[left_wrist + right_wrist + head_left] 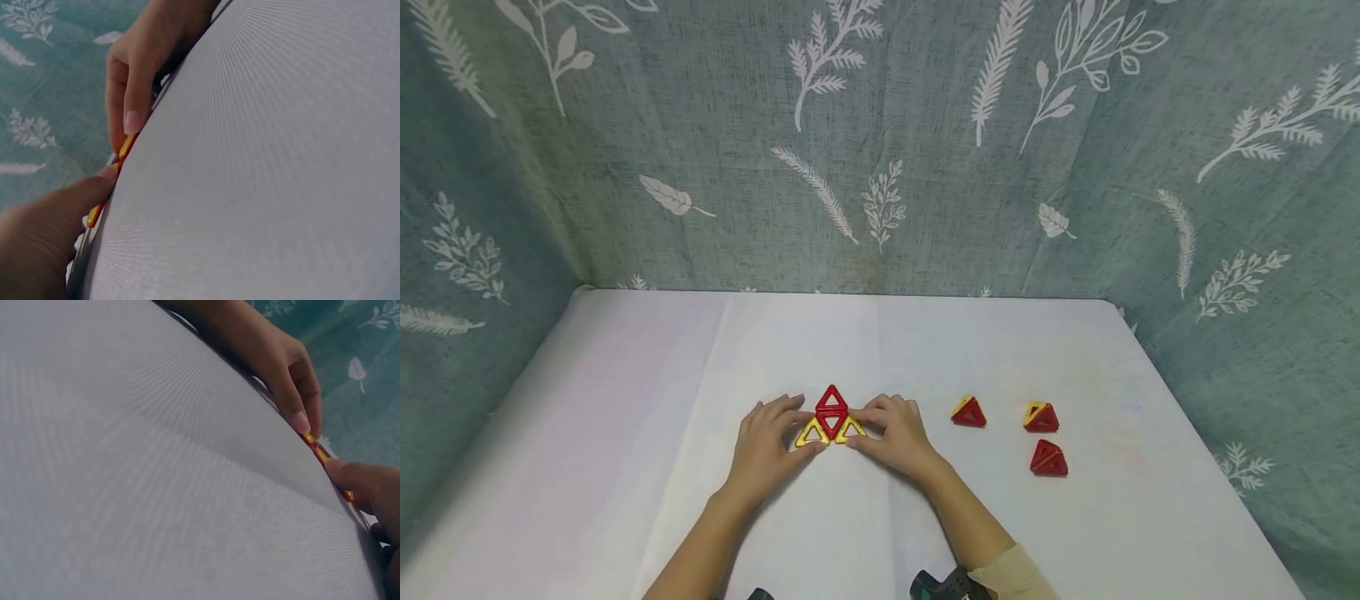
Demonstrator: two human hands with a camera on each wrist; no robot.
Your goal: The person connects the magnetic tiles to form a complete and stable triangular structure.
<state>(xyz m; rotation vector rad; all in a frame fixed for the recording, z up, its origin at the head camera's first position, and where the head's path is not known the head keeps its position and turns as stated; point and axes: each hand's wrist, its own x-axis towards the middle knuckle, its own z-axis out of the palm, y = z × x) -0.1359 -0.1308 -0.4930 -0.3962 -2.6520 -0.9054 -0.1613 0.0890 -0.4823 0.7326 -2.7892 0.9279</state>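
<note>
On the white table, two red triangular magnetic tiles, an upper one point(831, 389) and a lower inverted one point(831, 432), lie edge to edge in the head view. A left yellow triangular magnetic tile point(802, 437) and a right yellow triangular magnetic tile point(842, 437) flank the lower red one, all flat. My left hand point(765, 450) pinches the left yellow tile between thumb and index finger. From the other side my right hand point(901, 439) pinches the right yellow tile. Both wrist views show the tiles edge-on, partly hidden by fingertips.
Right of my hands stand three small pyramids built of such tiles: a red-and-yellow one point(969, 412), another red-and-yellow one point(1042, 418) and a red one point(1049, 460). A leaf-patterned green cloth point(925, 108) hangs behind the white table point(625, 400) and at both sides.
</note>
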